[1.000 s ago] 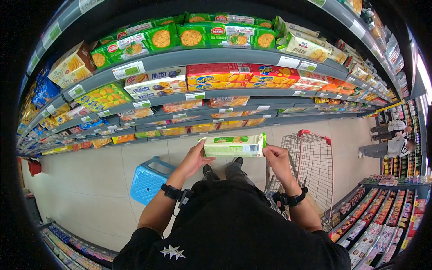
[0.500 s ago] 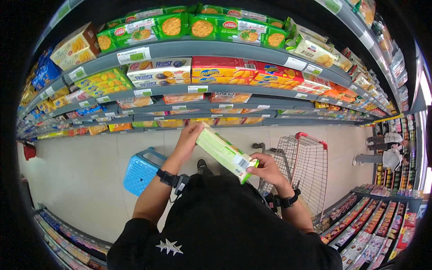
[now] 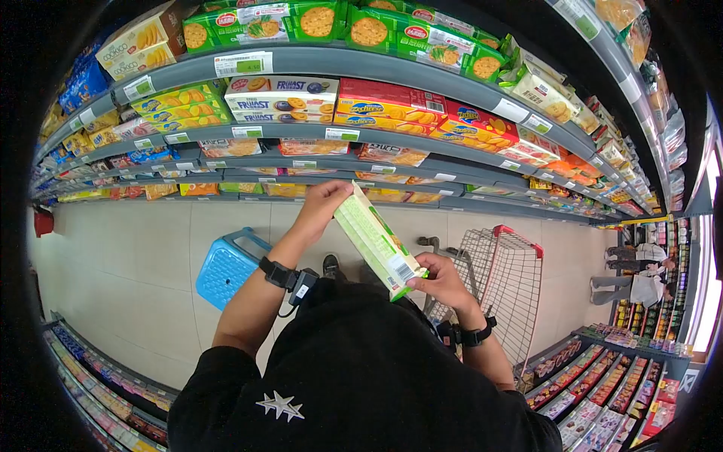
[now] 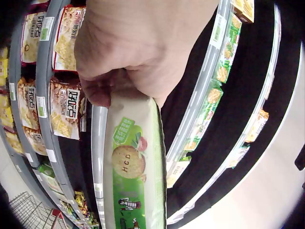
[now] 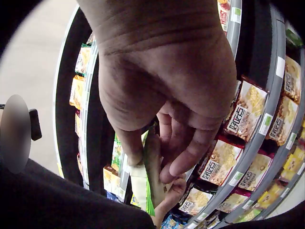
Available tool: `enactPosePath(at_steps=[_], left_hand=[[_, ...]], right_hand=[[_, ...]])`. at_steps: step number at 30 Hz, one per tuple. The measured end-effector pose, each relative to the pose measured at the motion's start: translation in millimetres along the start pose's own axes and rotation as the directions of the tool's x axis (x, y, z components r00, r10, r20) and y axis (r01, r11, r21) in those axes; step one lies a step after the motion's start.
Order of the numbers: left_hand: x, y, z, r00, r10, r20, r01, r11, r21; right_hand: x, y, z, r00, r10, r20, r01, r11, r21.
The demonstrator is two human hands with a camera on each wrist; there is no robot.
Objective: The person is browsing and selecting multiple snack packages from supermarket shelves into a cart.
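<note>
While left fingers (image 3: pixel 337 190) and right fingers (image 3: pixel 437 264) pinch biscuit pack (image 3: pixel 370 230), barcode (image 3: pixel 401 269) shows; shelf packet (image 4: pixel 66 112) reads "好吃点".

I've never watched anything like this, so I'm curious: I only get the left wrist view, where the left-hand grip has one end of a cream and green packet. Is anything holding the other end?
Observer: Yes. The right-hand grip pinches the far end of the packet.
Visitor: And what's printed on a side that I can't see?
Observer: The head view shows a barcode, close to the end that the right-hand grip pinches.
Visitor: Is there anything to sit on nearby?
Observer: Yes, the head view shows a blue stool over on the person's left.
</note>
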State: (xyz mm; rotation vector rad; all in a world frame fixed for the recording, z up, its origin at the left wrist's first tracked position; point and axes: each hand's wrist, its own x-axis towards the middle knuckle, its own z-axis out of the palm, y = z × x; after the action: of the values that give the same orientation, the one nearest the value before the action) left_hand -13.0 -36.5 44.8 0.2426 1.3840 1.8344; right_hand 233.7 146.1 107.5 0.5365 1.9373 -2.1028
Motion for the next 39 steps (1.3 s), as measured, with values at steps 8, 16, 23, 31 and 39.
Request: enactPosePath(at_steps=[8, 16, 23, 31, 39], left_hand=[[1, -5, -4, 1.000, -0.002, 0.010, 0.001, 1.000, 0.009], [-13, -11, 12, 0.985, -0.082, 0.149, 0.065, 0.991, 0.119], [-15, -29, 55, 0.903, -0.077, 0.422, -0.005, 0.982, 0.191], [5, -38, 147, 0.693, -0.096, 0.714, -0.115, 0.964, 0.242], [7, -78, 161, 0.709, -0.521, 0.475, -0.025, 0.654, 0.756]], right_hand=[[-2, 1, 4, 1.000, -0.028, -0.009, 0.028, 0.999, -0.025], [-12, 25, -7, 0.974, 0.041, -0.224, 0.012, 0.973, 0.228], [-43, 86, -56, 0.943, 0.185, 0.276, -0.323, 0.699, 0.638], [-83, 108, -117, 0.917, -0.051, 0.395, -0.269, 0.651, 0.709], [-150, 165, -206, 1.000, -0.022, -0.018, 0.027, 0.634, 0.773]])
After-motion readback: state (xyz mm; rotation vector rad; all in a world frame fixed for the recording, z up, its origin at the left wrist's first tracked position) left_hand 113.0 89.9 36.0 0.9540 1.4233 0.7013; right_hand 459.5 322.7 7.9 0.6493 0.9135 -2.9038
